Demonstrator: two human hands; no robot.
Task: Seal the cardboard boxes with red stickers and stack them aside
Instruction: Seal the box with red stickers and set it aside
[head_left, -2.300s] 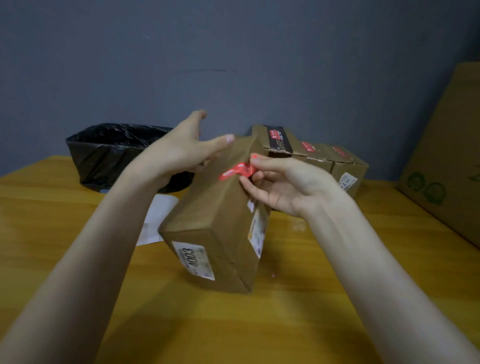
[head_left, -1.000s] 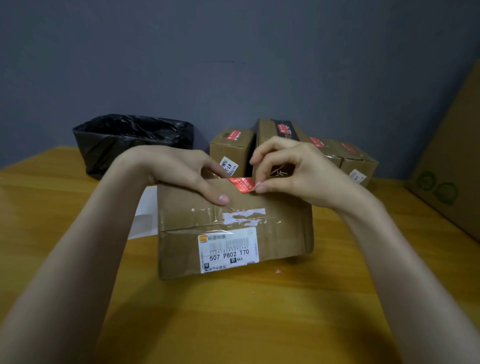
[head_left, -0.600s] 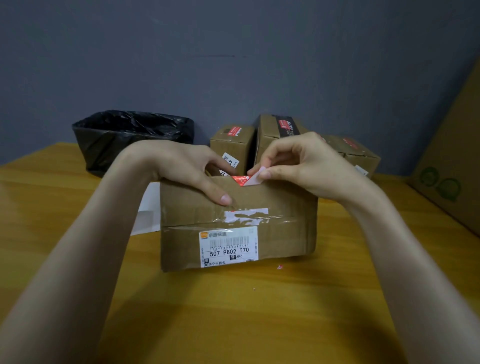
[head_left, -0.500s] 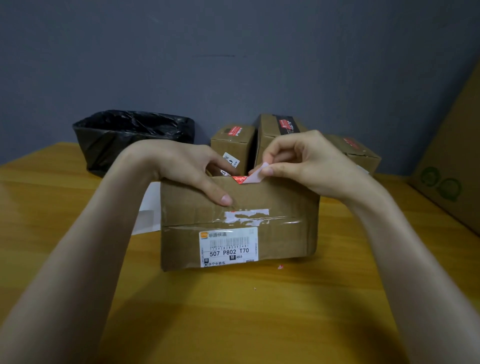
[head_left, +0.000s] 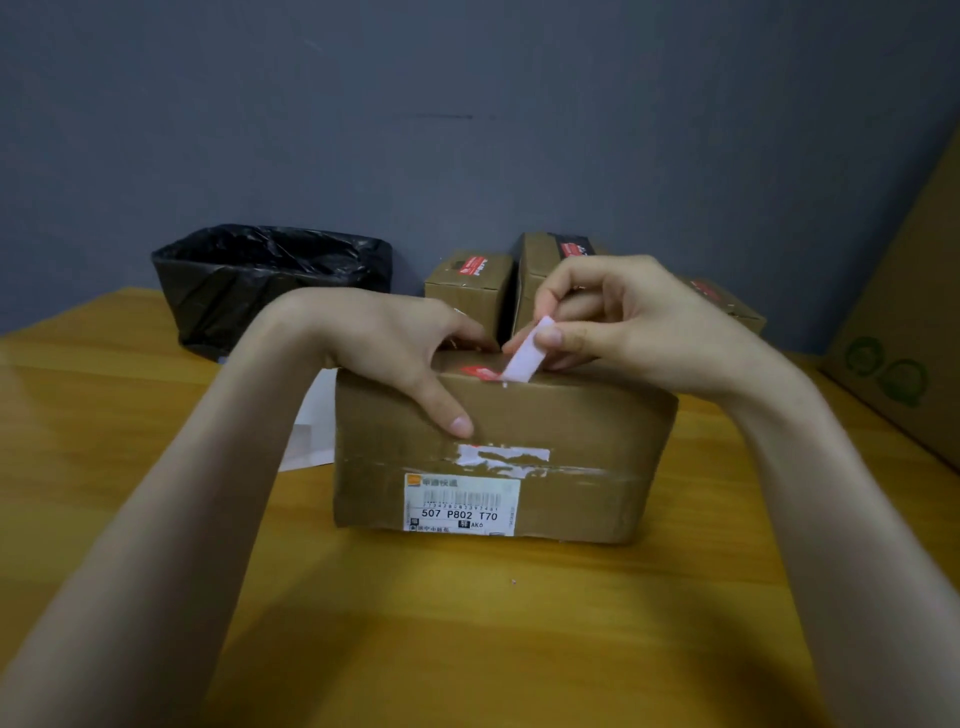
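Only one view here, the head cam looking down at a wooden table (head_left: 467, 623). Smack in the middle sits a cardboard box (head_left: 571, 431) with a white shipping label (head_left: 461, 504) on the near side and some torn clear tape above it.

The left hand (head_left: 395, 348) is draped over the box's top near edge, thumb pressed down on the front face, other fingers on the lid, so it's basically clamped on the box.

The right hand (head_left: 623, 322) has thumb and fingers pinched together on a white backing strip (head_left: 527, 356), which sticks up at a slant from the top edge. A red sticker (head_left: 480, 372) lies on the lid right beside that strip, touching it.

Behind the box, against the grey wall, are a few smaller boxes (head_left: 470, 291) with red stickers on top. A black bag-lined bin (head_left: 270, 286) is back left, some white paper (head_left: 311, 431) lies just left of the box, and a big cardboard carton (head_left: 904, 332) leans at the far right.
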